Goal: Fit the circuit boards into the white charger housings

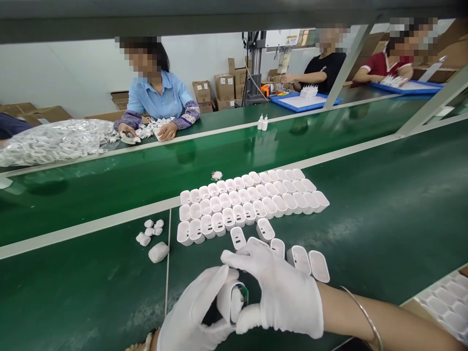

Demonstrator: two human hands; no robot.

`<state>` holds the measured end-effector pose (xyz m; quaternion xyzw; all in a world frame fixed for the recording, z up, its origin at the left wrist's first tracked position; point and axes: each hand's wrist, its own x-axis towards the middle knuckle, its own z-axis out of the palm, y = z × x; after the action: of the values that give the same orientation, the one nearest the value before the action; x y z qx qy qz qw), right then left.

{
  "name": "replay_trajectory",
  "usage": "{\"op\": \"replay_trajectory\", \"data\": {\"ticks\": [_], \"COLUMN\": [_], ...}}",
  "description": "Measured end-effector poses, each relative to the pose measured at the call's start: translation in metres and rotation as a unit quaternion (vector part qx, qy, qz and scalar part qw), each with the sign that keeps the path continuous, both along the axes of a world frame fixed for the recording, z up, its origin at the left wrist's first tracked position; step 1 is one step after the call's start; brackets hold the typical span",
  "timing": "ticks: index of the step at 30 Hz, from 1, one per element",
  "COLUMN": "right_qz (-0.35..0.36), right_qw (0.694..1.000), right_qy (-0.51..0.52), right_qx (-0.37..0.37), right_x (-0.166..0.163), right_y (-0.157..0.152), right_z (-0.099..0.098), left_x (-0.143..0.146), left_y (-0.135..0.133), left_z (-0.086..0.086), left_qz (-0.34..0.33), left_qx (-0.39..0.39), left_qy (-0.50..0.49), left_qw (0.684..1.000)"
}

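Both of my hands wear white gloves and meet low in the middle of the view. My left hand (195, 312) is closed around a white plastic housing (224, 300), tilted with its opening to the right. A green circuit board (244, 294) with a white part on it shows at that opening. My right hand (283, 287) curls over it, thumb below and index finger above, gripping the board; its fingertips partly hide the contact. Just beyond my right hand stand several loose open housings (300, 259), and behind them are close rows of housings (228, 217).
White lumps (158, 252) lie left on the green bench. Past a pale rail runs a green conveyor (146, 170) with a small board (217, 175) and two white plugs (262, 123). Co-workers sit opposite, near a plastic bag (62, 141) and blue trays (300, 102). A metal beam crosses overhead.
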<state>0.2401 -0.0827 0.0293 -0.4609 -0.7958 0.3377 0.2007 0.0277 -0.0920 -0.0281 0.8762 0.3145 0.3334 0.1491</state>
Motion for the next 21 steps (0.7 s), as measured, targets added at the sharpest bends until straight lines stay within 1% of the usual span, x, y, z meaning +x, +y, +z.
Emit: {"op": "replay_trajectory", "data": {"ticks": [2, 4, 5, 6, 8, 11, 14, 16, 18, 21], "right_qz": [0.039, 0.085, 0.096, 0.095, 0.075, 0.064, 0.075, 0.082, 0.089, 0.097], "right_qw": [0.996, 0.982, 0.975, 0.971, 0.971, 0.981, 0.990, 0.992, 0.993, 0.992], "right_qy": [0.059, 0.121, 0.142, 0.154, 0.162, 0.142, 0.107, 0.090, 0.072, 0.040], "right_qx": [-0.052, -0.120, -0.145, -0.159, -0.161, -0.119, -0.054, -0.012, 0.027, 0.071], "right_x": [-0.002, -0.005, -0.007, -0.008, -0.008, -0.005, 0.001, 0.002, 0.001, -0.005], "right_y": [0.000, -0.001, -0.001, -0.002, -0.002, -0.001, 0.002, 0.002, 0.002, 0.002], "right_z": [0.002, 0.003, 0.003, 0.004, 0.004, 0.002, -0.005, -0.012, -0.018, -0.025], "left_x": [0.000, -0.001, -0.002, -0.003, -0.003, -0.002, 0.001, 0.002, 0.001, 0.001], "left_y": [-0.005, -0.010, -0.012, -0.013, -0.013, -0.009, -0.005, -0.004, -0.004, -0.004], "left_z": [-0.002, -0.005, -0.006, -0.006, -0.006, -0.002, 0.001, 0.001, 0.001, -0.001], "left_qz": [-0.003, -0.001, -0.001, -0.003, -0.007, -0.028, -0.066, -0.077, -0.080, -0.073], "left_qx": [-0.002, 0.002, -0.010, -0.029, -0.069, -0.130, -0.239, -0.282, -0.290, -0.275], "left_qy": [-0.006, -0.002, 0.005, 0.012, 0.010, -0.037, -0.081, -0.076, -0.056, -0.013], "left_qw": [1.000, 1.000, 1.000, 0.999, 0.998, 0.990, 0.965, 0.953, 0.952, 0.959]}}
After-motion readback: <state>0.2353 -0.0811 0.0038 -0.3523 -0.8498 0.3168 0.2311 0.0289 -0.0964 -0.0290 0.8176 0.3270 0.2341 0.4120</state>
